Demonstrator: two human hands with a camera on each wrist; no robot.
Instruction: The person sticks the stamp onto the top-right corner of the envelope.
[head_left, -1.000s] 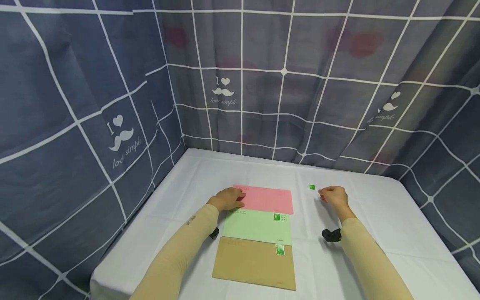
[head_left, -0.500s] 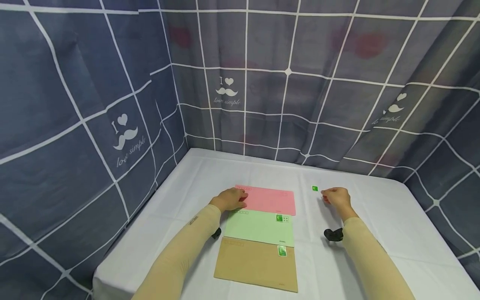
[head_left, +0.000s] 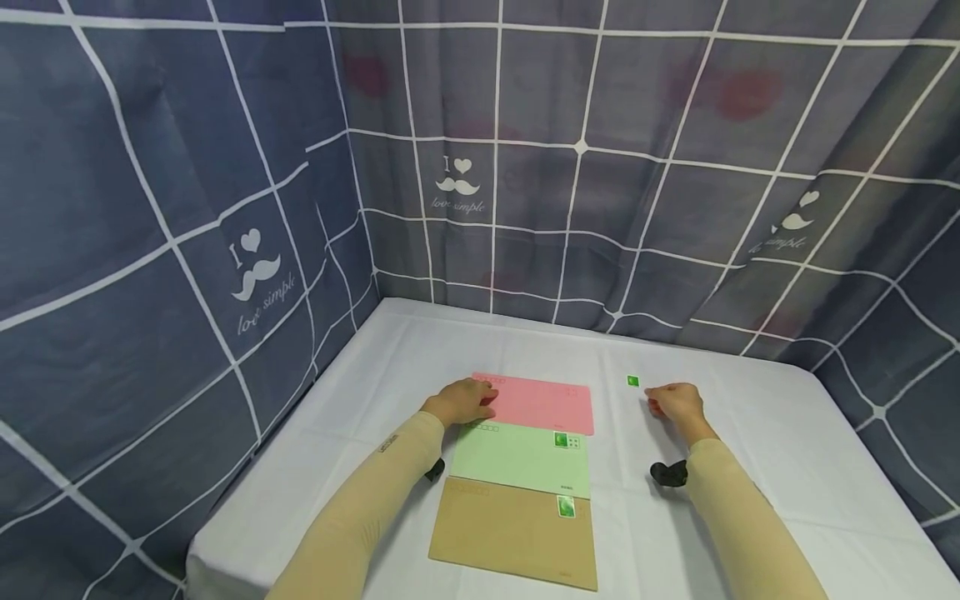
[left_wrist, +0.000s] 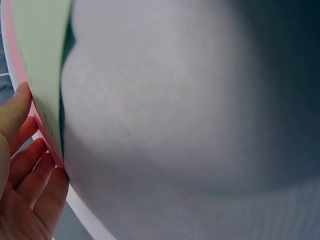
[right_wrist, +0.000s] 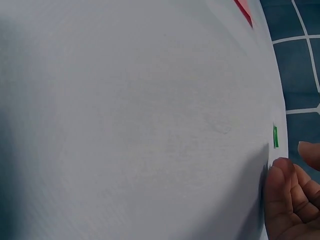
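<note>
My left hand (head_left: 459,402) rests at the left end of a pink envelope (head_left: 542,403), its fingertips touching the edge in the left wrist view. Just below lies a light green envelope (head_left: 517,461), and nearest me a brown envelope (head_left: 513,533). Both carry a green stamp at upper right, the green stamp (head_left: 561,439) on one and another stamp (head_left: 566,506) on the other. A loose green stamp (head_left: 633,381) lies on the cloth to the right. Close beside it hovers my right hand (head_left: 678,406), fingers loosely curled, a gap showing between thumb and fingertips (right_wrist: 283,165), nothing seen held.
A white cloth covers the table (head_left: 360,400). Dark curtains (head_left: 540,192) with white grid lines stand behind it and at both sides. Black wrist-camera parts (head_left: 668,474) stick out beside the sleeves.
The head view has shifted slightly. Both hands keep about the same places beside the pink envelope and the loose stamp.
</note>
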